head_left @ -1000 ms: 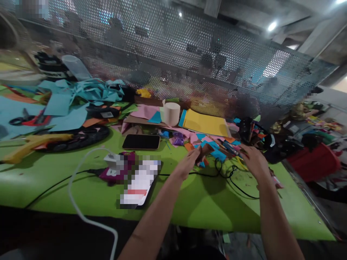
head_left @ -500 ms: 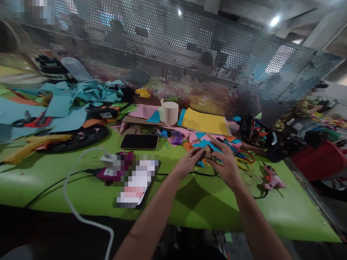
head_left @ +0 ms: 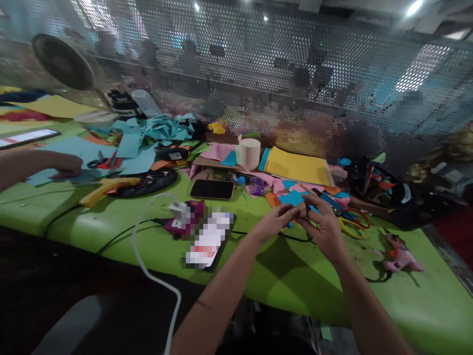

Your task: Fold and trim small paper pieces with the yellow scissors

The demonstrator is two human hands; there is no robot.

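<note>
Green smooth counter, roomy by its front-right edge; above it, left hand and right hand pinch a small brown piece.

A green-topped table carries a dark-screened phone and, nearer its front edge, a lit phone beside a purple block. Toward the right end lies a pink tool.

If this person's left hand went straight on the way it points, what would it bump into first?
Most likely the right hand, just past the small brown piece that the left hand is touching, though depth is hard to judge.
</note>
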